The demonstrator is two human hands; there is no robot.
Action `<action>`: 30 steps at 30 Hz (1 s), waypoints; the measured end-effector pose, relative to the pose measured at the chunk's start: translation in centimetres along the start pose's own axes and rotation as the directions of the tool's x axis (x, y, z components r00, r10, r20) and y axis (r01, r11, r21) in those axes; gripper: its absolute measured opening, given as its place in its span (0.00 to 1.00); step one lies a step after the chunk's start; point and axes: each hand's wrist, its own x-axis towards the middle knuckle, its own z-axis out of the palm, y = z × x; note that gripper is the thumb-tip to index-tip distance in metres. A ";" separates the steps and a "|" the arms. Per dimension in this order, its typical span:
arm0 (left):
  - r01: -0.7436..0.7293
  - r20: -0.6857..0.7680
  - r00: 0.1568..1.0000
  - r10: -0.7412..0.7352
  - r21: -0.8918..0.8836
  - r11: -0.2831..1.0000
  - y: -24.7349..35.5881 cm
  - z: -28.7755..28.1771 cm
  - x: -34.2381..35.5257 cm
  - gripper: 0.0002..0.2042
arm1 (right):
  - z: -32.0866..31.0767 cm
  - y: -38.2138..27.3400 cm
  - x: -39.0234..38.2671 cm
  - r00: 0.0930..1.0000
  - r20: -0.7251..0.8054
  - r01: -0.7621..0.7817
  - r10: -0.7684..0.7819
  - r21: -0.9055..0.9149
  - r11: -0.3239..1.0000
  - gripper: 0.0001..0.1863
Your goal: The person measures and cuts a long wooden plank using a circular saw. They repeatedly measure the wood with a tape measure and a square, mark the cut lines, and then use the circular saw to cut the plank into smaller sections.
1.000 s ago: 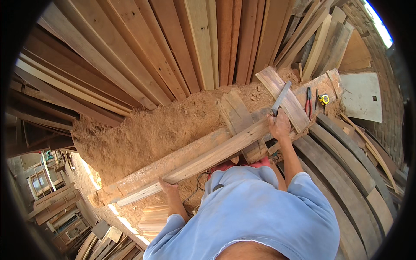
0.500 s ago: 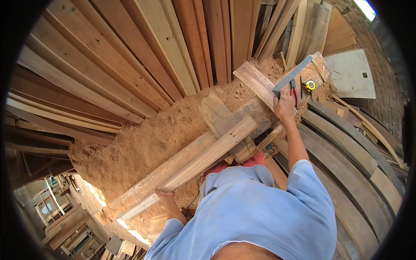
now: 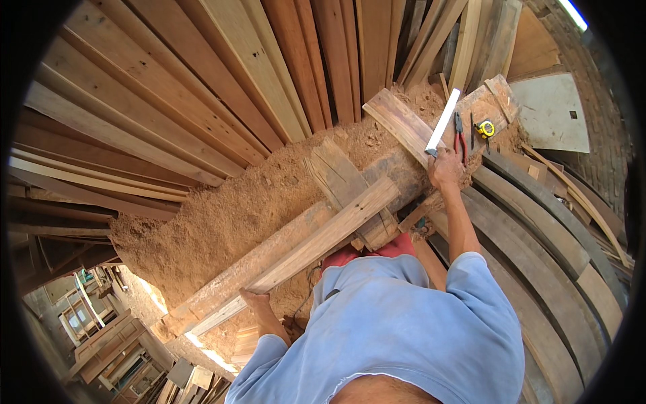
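A long, narrow length of wood (image 3: 317, 237) slants across the workbench beam (image 3: 259, 252). Toward its near left end, my left hand (image 3: 256, 301) is closed on the wood. On the far right part of the bench, my right hand (image 3: 445, 171) grips the lower end of a try square (image 3: 444, 122), its straight metal blade shining with glare. The blade lies partly over a short plank (image 3: 398, 121). Just right of that hand rest pliers with red handles (image 3: 461, 140), a thin dark stick-like item (image 3: 472, 132) and a yellow tape measure (image 3: 484, 128).
A wooden block (image 3: 336, 176) lies crosswise under the long piece. Sawdust (image 3: 215, 225) is heaped behind the bench. Tall boards (image 3: 269, 60) lean along the far side. Long planks (image 3: 531, 236) are stacked to my right, and a pale panel (image 3: 553, 114) stands at the far right.
My right hand has turned the try square counterclockwise, so its blade points more directly away and now catches the light. The left hand and the long wood have stayed nearly in place.
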 end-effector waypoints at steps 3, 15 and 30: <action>-0.001 0.015 1.000 0.002 -0.042 0.999 0.1 0.0 -0.2 0.31 | -1.2 -4.1 -0.6 0.944 0.327 -0.151 0.041 0.318 0.936 0.31; -0.055 -0.013 0.998 0.053 -0.153 0.987 -2.5 -6.0 -0.1 0.28 | 3.1 -5.5 -6.2 0.731 0.638 -0.330 -0.240 0.639 0.695 0.20; 0.001 -0.027 1.000 -0.012 -0.392 0.920 -5.0 -4.7 -4.8 0.36 | 5.0 -6.0 -6.2 0.799 0.513 0.073 -0.313 0.434 0.898 0.37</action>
